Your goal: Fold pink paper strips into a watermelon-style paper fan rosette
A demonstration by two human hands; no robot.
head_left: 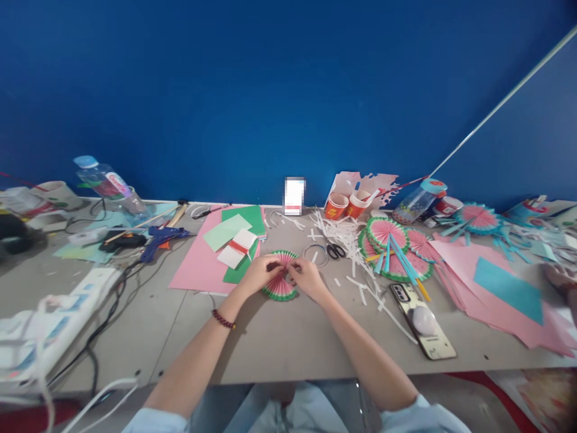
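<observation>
A pleated paper fan (280,290), pink with a green edge, is spread into a near-round shape over the table in front of me. My left hand (261,273) pinches it near its centre from the left side. From the right, my right hand (309,276) has its fingers closed on the folds by the centre and right edge. The fingertips cover part of the middle. Left of the fan lie pink sheets (189,273), green paper (247,219) and a white packet with a red band (237,248). Black-handled scissors (336,251) rest to the right.
Finished-looking paper fans (387,234), white paper strips (360,282) and a phone (424,322) lie to the right. A blue glue gun (164,240), cables and a power strip (67,325) occupy the left. Paper cups (336,206) stand by the wall. Another person's hand (561,276) shows far right.
</observation>
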